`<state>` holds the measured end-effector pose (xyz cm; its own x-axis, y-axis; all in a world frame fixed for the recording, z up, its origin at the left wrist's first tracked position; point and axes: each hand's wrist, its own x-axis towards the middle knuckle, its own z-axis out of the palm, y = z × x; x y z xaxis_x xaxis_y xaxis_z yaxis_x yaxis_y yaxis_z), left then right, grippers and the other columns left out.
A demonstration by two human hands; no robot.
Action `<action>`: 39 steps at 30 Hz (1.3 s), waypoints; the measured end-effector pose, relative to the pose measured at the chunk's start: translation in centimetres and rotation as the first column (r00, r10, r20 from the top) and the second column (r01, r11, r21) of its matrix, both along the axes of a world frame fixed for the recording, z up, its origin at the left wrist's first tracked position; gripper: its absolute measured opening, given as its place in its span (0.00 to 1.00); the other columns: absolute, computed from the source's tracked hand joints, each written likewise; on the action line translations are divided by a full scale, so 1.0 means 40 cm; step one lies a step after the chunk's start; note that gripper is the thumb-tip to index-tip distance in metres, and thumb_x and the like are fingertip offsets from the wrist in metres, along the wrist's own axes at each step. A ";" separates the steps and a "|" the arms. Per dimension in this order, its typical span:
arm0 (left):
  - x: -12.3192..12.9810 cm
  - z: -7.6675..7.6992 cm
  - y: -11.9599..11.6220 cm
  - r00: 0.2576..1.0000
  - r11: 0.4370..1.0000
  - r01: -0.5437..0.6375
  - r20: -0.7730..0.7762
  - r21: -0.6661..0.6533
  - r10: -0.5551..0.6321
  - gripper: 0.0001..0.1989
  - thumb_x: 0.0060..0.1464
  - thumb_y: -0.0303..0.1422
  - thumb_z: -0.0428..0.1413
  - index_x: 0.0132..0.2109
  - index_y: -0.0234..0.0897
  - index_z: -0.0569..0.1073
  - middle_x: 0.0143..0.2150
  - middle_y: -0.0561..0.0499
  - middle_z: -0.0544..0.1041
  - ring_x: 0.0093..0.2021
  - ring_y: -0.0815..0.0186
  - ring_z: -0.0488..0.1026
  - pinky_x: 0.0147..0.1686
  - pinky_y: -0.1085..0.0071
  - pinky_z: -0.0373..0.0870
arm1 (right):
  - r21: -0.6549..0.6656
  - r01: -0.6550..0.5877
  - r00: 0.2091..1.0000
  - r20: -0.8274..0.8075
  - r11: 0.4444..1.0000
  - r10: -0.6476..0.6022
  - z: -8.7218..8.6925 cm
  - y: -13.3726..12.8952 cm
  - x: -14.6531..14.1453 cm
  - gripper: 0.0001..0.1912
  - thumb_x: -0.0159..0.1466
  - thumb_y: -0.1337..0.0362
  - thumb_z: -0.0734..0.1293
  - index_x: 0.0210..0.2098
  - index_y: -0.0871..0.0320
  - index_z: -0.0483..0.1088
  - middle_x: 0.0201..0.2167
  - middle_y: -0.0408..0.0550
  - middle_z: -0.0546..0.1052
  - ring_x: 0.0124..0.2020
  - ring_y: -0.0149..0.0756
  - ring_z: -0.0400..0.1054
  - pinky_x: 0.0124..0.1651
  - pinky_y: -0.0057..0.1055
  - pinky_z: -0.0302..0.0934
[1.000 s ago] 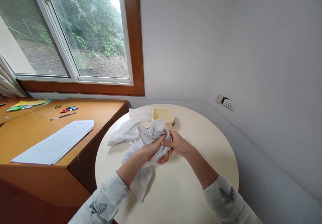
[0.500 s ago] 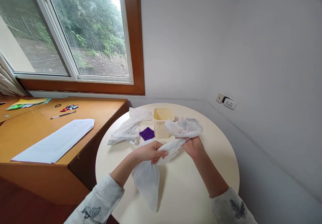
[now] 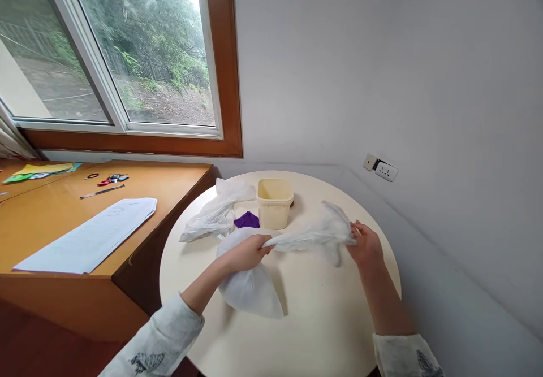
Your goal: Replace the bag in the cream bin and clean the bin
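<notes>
A white plastic bag point(image 3: 250, 292) is stretched sideways above the round table, its lower part puffed out and its neck twisted. My left hand point(image 3: 250, 251) is closed around the neck, near the puffed part. At the other end, my right hand point(image 3: 365, 245) pinches the bag's loose top, which is somewhat blurred. Behind my left hand lie a folded purple cloth point(image 3: 246, 220) and a second white plastic bag point(image 3: 216, 213), crumpled on the table. A cream square tub point(image 3: 274, 204) stands upright beside the cloth; its contents are hidden.
The round cream table point(image 3: 331, 332) stands near the wall. To the left, a wooden desk point(image 3: 178, 182) bears paper sheets point(image 3: 89, 235), a pen point(image 3: 102, 191), keys point(image 3: 113, 180) and coloured papers point(image 3: 42, 169). A wall socket point(image 3: 386, 171) is at the right.
My right hand has moved right, drawing the bag's top out away from my left hand. The bag's puffed lower part has swung up and right.
</notes>
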<state>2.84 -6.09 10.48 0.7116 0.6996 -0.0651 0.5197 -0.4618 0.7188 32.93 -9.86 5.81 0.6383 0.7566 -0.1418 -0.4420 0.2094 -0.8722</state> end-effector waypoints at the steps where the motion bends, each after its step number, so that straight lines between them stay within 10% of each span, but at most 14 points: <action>1: 0.001 -0.002 0.000 1.000 1.000 -0.013 -0.002 0.017 0.013 0.08 0.53 0.33 0.43 0.26 0.39 0.60 0.23 0.55 0.61 0.25 0.67 0.58 0.26 0.72 0.51 | -0.001 0.081 0.996 0.024 0.997 -0.081 0.001 -0.004 0.009 0.11 0.47 0.66 0.64 0.32 0.53 0.62 0.28 0.41 0.70 0.30 0.31 0.68 0.30 0.29 0.63; 4: 0.008 -0.007 0.000 0.999 0.997 -0.044 -0.011 0.056 0.045 0.08 0.51 0.31 0.44 0.25 0.39 0.59 0.22 0.55 0.61 0.24 0.67 0.57 0.25 0.71 0.50 | 0.085 0.247 0.942 0.212 0.965 -0.259 0.027 -0.022 -0.009 0.13 0.52 0.63 0.63 0.38 0.53 0.62 0.35 0.42 0.70 0.42 0.32 0.66 0.41 0.30 0.61; 6: 0.016 -0.012 -0.001 0.998 0.996 -0.054 -0.010 0.071 0.055 0.08 0.51 0.31 0.44 0.24 0.40 0.58 0.21 0.55 0.61 0.23 0.67 0.57 0.25 0.70 0.49 | 0.189 0.125 0.836 0.509 0.974 -0.205 0.057 -0.036 -0.058 0.14 0.54 0.62 0.63 0.40 0.55 0.64 0.39 0.46 0.71 0.45 0.36 0.65 0.48 0.35 0.58; 10: 0.033 -0.015 -0.008 0.998 0.993 -0.055 0.000 0.108 0.055 0.09 0.52 0.31 0.45 0.24 0.41 0.59 0.21 0.53 0.63 0.23 0.64 0.59 0.26 0.67 0.49 | -0.187 -0.457 0.211 0.927 0.869 0.311 0.091 -0.055 -0.186 0.31 0.52 0.61 0.67 0.55 0.51 0.58 0.55 0.48 0.64 0.57 0.44 0.55 0.60 0.45 0.45; 14: 0.027 -0.008 -0.020 0.999 0.990 -0.047 0.004 0.136 0.047 0.10 0.53 0.33 0.45 0.24 0.42 0.60 0.22 0.51 0.66 0.24 0.62 0.62 0.26 0.66 0.50 | -0.440 -0.499 -0.125 0.889 0.746 0.441 0.054 -0.035 -0.256 0.30 0.55 0.66 0.63 0.56 0.47 0.57 0.50 0.43 0.70 0.52 0.41 0.62 0.62 0.47 0.37; 17: 0.008 -0.008 -0.025 0.998 0.980 -0.052 -0.035 0.190 0.060 0.08 0.53 0.36 0.48 0.27 0.42 0.62 0.23 0.51 0.67 0.24 0.61 0.63 0.25 0.66 0.50 | -0.500 -0.441 -0.120 0.856 0.746 0.503 0.024 -0.009 -0.253 0.22 0.54 0.73 0.57 0.44 0.50 0.69 0.38 0.45 0.76 0.40 0.39 0.68 0.46 0.37 0.57; 22: -0.009 -0.025 -0.013 0.986 0.941 -0.054 -0.129 0.335 0.103 0.03 0.47 0.29 0.51 0.27 0.40 0.65 0.22 0.52 0.65 0.23 0.63 0.62 0.31 0.65 0.53 | -0.533 -0.377 -0.070 0.832 0.758 0.550 0.051 -0.004 -0.216 0.17 0.49 0.76 0.57 0.31 0.54 0.71 0.28 0.44 0.75 0.30 0.35 0.65 0.29 0.28 0.52; 24: -0.011 -0.030 -0.005 0.980 0.918 -0.035 -0.167 0.395 0.110 0.06 0.45 0.23 0.49 0.28 0.39 0.66 0.23 0.52 0.66 0.25 0.63 0.63 0.36 0.64 0.54 | -0.608 -0.432 -0.092 0.764 0.666 0.638 0.072 -0.018 -0.200 0.11 0.51 0.73 0.57 0.25 0.56 0.69 0.23 0.43 0.72 0.25 0.32 0.62 0.26 0.27 0.49; 27: -0.018 -0.030 -0.001 0.970 0.880 0.006 -0.215 0.475 0.109 0.17 0.43 0.20 0.46 0.40 0.38 0.68 0.27 0.52 0.70 0.31 0.61 0.65 0.39 0.65 0.56 | -0.680 -0.623 -0.107 0.563 0.387 0.819 0.093 -0.038 -0.176 0.08 0.55 0.68 0.58 0.23 0.58 0.66 0.16 0.38 0.66 0.18 0.27 0.58 0.24 0.26 0.50; 29: -0.026 -0.027 -0.003 0.983 0.868 0.031 -0.174 0.495 0.064 0.26 0.46 0.20 0.45 0.54 0.39 0.61 0.31 0.51 0.71 0.36 0.61 0.66 0.39 0.67 0.58 | -0.609 -0.725 -0.014 0.479 0.321 0.877 0.098 -0.041 -0.161 0.08 0.56 0.67 0.57 0.22 0.58 0.63 0.14 0.37 0.65 0.17 0.26 0.58 0.26 0.26 0.53; 34: -0.030 -0.023 -0.011 0.949 0.677 0.315 -0.234 0.665 -0.212 0.29 0.53 0.20 0.44 0.59 0.52 0.57 0.43 0.49 0.69 0.37 0.64 0.63 0.41 0.68 0.59 | -0.432 -0.798 0.270 0.368 0.421 0.890 0.084 -0.007 -0.139 0.08 0.55 0.64 0.59 0.20 0.58 0.60 0.08 0.35 0.63 0.11 0.24 0.53 0.22 0.25 0.51; 39: -0.016 -0.046 0.000 0.943 0.590 0.320 -0.310 0.741 -0.122 0.18 0.54 0.23 0.46 0.49 0.43 0.69 0.42 0.46 0.68 0.39 0.61 0.63 0.43 0.64 0.59 | -0.311 -0.828 0.356 0.349 0.466 0.867 0.091 -0.002 -0.161 0.11 0.57 0.62 0.60 0.20 0.57 0.59 0.05 0.32 0.56 0.10 0.22 0.47 0.26 0.27 0.55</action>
